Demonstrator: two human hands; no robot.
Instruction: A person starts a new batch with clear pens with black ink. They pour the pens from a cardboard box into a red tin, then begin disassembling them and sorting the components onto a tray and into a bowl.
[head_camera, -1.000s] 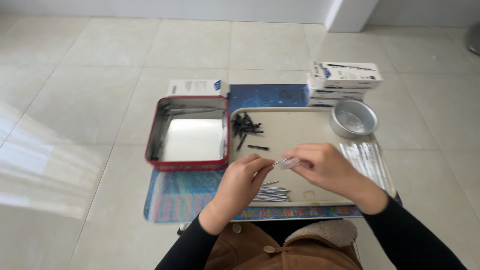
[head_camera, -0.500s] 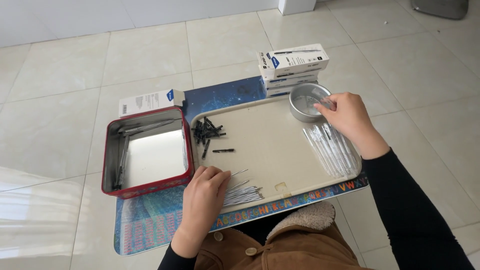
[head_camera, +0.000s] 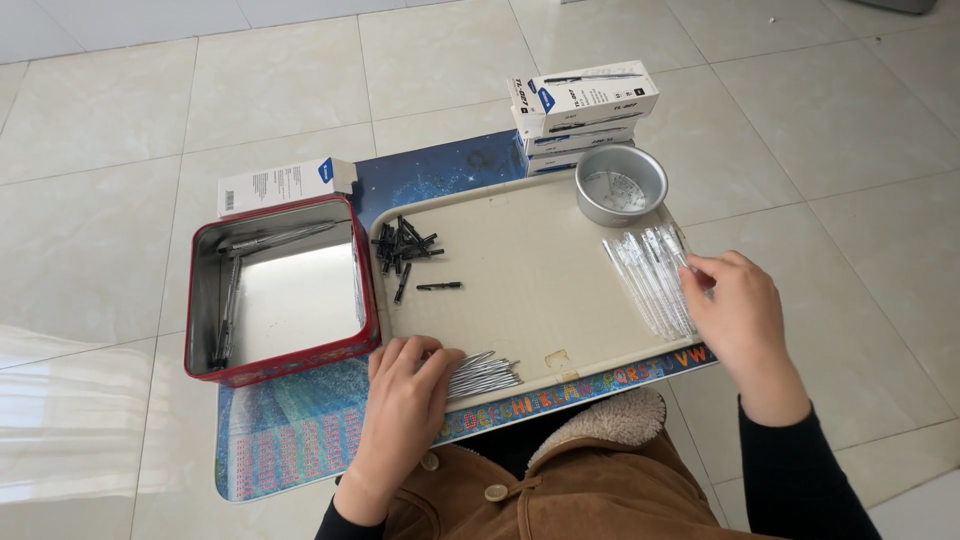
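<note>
On a beige tray (head_camera: 530, 290) lie a bundle of silver refills (head_camera: 485, 372) at the front edge, a row of clear pen barrels (head_camera: 650, 280) on the right, and a heap of black caps (head_camera: 400, 245) at the back left. One black piece (head_camera: 438, 286) lies apart from the heap. My left hand (head_camera: 405, 390) rests with its fingers curled over the left ends of the refills. My right hand (head_camera: 740, 310) pinches the far end of a clear barrel at the right side of the row.
A round silver tin (head_camera: 620, 185) stands at the tray's back right corner, with stacked white pen boxes (head_camera: 580, 105) behind it. A red metal tin (head_camera: 280, 350) holding a few pens sits left of the tray, a white box (head_camera: 285, 183) behind it. All rests on a blue mat (head_camera: 290, 430) on tiles.
A second ago both hands met over the tray's front on one pen part. The left went down to the refills; the right went to the round tin, then back to the clear barrels.
</note>
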